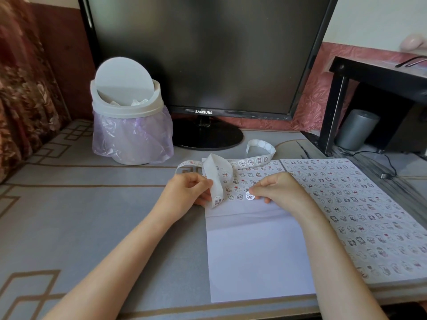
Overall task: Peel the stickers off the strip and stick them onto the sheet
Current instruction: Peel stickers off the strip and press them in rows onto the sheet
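Observation:
A white sheet (254, 245) lies on the desk in front of me, its top rows filled with small cartoon stickers. My left hand (184, 192) grips a long white sticker strip (216, 179) that loops up and trails away to the right, curling near the monitor base. My right hand (279, 188) pinches a round sticker (249, 196) at its fingertips, low over the sheet just below the last filled row.
A second sheet (360, 211) fully covered with stickers lies to the right. A white swing-lid bin (129, 116) with a purple bag stands at the back left. A black monitor (203, 54) is behind, and a black stand (379, 72) with a grey cylinder (358, 129) at the right.

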`<control>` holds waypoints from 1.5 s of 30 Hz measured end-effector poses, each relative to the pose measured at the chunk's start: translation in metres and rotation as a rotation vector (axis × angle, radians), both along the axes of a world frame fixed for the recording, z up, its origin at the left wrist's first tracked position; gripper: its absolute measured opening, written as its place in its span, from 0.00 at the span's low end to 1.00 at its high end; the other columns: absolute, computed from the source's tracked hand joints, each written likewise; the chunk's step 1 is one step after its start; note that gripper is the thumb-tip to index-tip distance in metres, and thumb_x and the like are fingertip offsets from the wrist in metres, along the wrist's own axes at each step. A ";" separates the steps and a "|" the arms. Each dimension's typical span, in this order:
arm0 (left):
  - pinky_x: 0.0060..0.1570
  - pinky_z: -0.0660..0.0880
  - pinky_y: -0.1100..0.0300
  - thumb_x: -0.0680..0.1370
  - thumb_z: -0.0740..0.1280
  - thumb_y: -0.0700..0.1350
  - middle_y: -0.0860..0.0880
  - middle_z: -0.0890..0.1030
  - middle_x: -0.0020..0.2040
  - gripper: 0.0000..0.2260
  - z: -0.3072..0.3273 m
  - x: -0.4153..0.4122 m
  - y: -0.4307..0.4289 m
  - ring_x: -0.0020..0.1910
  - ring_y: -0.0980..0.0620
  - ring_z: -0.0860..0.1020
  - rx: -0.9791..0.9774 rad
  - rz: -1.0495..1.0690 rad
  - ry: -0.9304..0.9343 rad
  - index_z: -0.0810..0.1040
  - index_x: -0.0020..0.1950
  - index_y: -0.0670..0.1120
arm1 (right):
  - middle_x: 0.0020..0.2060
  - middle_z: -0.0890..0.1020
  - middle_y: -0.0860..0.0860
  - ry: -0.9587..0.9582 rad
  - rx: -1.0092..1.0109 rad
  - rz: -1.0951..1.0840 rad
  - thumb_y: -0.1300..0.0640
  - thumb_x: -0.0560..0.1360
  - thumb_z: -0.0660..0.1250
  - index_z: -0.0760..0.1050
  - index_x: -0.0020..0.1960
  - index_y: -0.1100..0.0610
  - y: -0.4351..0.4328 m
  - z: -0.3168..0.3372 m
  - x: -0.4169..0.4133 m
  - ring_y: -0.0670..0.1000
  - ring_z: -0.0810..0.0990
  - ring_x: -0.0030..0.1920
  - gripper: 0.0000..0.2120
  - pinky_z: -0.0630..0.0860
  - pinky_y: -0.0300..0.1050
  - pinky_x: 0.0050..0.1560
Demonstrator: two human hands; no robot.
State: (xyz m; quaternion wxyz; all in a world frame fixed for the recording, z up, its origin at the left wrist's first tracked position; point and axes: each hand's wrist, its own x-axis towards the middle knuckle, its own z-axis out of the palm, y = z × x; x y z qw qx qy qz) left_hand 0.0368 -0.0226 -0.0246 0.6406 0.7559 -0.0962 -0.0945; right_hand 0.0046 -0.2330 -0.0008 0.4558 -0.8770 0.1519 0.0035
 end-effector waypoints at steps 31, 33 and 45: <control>0.45 0.80 0.60 0.78 0.66 0.41 0.45 0.83 0.38 0.08 -0.001 -0.001 0.000 0.35 0.52 0.82 0.094 -0.001 -0.029 0.81 0.43 0.39 | 0.31 0.78 0.45 -0.045 -0.225 0.047 0.57 0.70 0.72 0.80 0.42 0.56 0.005 -0.006 0.001 0.43 0.75 0.34 0.03 0.67 0.37 0.33; 0.44 0.80 0.61 0.78 0.66 0.42 0.46 0.83 0.37 0.08 -0.001 -0.001 0.000 0.35 0.52 0.82 0.113 0.000 -0.035 0.81 0.42 0.40 | 0.32 0.78 0.45 -0.046 -0.214 0.048 0.56 0.70 0.72 0.80 0.42 0.56 0.003 -0.007 0.001 0.45 0.75 0.35 0.04 0.67 0.37 0.33; 0.35 0.74 0.74 0.78 0.65 0.43 0.49 0.83 0.35 0.09 0.001 -0.004 -0.001 0.30 0.59 0.80 0.173 0.021 -0.063 0.80 0.43 0.39 | 0.32 0.75 0.46 -0.028 -0.204 0.138 0.58 0.73 0.70 0.72 0.43 0.53 -0.006 -0.007 0.007 0.43 0.71 0.32 0.06 0.64 0.38 0.33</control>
